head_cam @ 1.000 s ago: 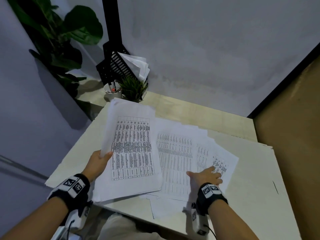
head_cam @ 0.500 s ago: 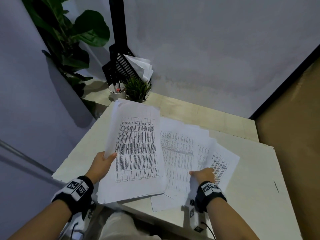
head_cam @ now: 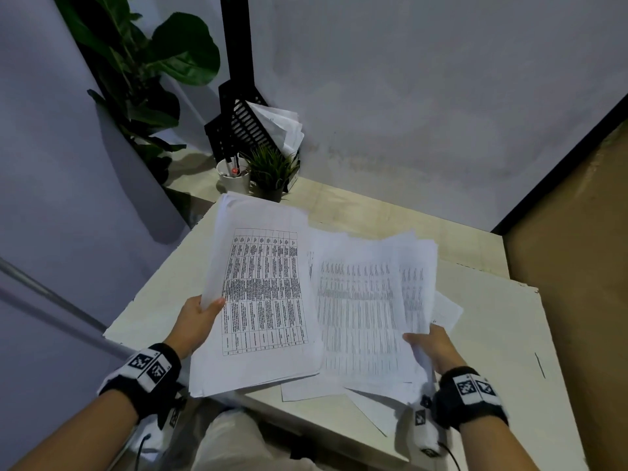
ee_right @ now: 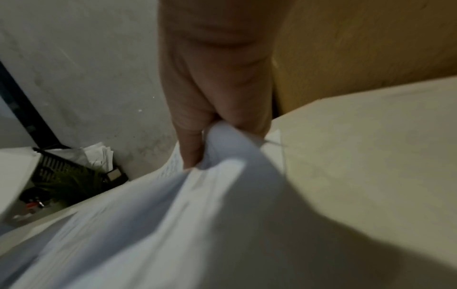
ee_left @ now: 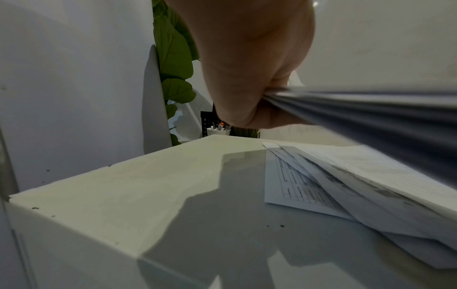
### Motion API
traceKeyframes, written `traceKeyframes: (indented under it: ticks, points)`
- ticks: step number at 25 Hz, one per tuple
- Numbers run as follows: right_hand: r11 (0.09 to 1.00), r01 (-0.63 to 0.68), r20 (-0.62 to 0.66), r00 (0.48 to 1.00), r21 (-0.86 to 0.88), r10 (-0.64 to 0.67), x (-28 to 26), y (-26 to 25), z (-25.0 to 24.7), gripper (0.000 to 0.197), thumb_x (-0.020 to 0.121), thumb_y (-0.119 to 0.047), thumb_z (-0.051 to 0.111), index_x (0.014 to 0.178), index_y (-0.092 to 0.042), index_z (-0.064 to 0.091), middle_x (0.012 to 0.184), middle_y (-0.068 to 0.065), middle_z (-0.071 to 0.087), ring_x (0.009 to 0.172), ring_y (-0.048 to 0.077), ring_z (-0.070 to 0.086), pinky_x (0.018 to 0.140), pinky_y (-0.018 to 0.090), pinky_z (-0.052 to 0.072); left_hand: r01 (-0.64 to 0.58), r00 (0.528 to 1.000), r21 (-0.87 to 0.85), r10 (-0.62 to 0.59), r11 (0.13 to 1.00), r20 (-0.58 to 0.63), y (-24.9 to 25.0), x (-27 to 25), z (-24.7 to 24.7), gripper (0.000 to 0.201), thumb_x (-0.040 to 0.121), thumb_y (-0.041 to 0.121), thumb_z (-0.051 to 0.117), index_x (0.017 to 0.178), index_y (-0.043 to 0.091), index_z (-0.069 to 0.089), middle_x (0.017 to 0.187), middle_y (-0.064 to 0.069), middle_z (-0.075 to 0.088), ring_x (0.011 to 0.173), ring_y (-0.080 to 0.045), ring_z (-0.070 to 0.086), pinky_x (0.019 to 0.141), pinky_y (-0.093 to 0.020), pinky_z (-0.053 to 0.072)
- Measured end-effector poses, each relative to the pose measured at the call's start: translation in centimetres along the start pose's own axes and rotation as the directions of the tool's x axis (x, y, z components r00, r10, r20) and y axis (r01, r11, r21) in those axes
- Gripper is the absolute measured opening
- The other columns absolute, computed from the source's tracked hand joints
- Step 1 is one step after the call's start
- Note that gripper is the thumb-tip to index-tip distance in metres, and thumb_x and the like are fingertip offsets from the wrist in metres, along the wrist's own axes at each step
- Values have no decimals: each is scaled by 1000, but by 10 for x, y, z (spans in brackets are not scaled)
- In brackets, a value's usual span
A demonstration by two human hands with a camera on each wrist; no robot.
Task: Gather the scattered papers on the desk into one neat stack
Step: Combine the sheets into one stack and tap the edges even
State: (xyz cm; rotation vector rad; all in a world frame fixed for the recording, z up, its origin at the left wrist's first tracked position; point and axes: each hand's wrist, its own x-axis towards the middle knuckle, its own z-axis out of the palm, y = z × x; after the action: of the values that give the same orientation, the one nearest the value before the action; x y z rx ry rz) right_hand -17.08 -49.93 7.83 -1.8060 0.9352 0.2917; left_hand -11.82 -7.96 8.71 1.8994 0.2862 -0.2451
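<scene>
While the left hand keeps its thumb and fingers pinched on the edge of a thick stack of printed papers, held up off the white desk, the right hand has changed. A second ago it lay flat on the loose sheets. Now its fingers curl round their right edge and lift it up. More sheets lie fanned on the desk below.
</scene>
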Motion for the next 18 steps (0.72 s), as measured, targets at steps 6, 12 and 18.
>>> traceKeyframes:
  ticks: [6,12,18]
  points:
    - [989,146,-213,967,4,-142,-17,-6,-68,38,82,1,61,118,10,54,117,29,61,91,31,57,87,42,47,-25,999,-14,24,1000,-27,11,5,15,26,92,24,49,104,3,59,95,-16,63,86,-28,59,78,-35,44]
    - [921,332,-325,910,203,-256,-55,-28,-135,40,87,-2,56,127,0,50,110,17,58,104,34,55,90,43,43,-60,998,-54,58,997,-38,35,11,39,36,92,17,48,121,-5,52,108,-11,58,97,-24,53,88,-33,39]
    - [848,394,-372,891,355,-259,-71,-34,-147,42,87,2,54,129,3,48,127,26,54,101,27,52,90,40,39,-70,997,-44,70,997,18,60,15,63,36,92,19,48,120,-3,51,89,-9,59,76,-21,53,73,-28,41]
